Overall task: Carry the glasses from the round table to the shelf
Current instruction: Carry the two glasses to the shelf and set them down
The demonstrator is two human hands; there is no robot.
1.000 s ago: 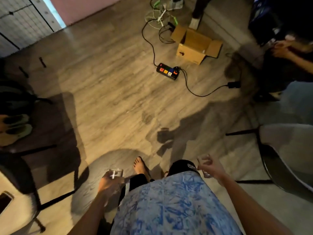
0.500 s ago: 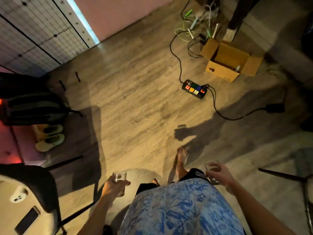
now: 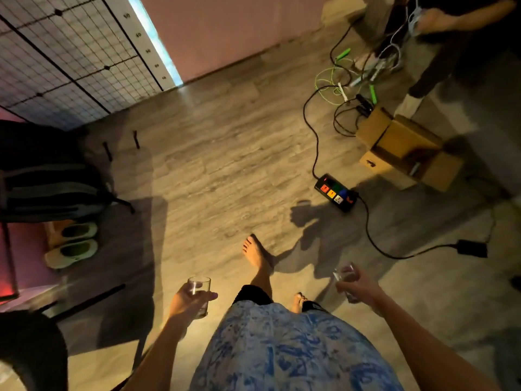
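Colours and patterns underfoot

A blue-and-white mottled shirt (image 3: pixel 282 348) is seen; red, orange, green and blue sockets mark the black power strip (image 3: pixel 336 192).

Dim room, warm light pooled on wood-plank floor (image 3: pixel 220 170). Pink wall (image 3: pixel 225 32) beyond; wire grid panel (image 3: pixel 64 60) left. Power strip (image 3: pixel 337 192), cables (image 3: pixel 338 88), cardboard box (image 3: pixel 406 148) right. Shoes (image 3: pixel 73 244) left.

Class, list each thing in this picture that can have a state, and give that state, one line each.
Left hand: closed around a glass.
Left glass: upright, held.
Right hand: closed around a glass.
Right glass: tilted, blurred, held.
Cardboard box: flaps open.
Power strip: on floor, plugs inserted.
Slippers: paired, unworn.
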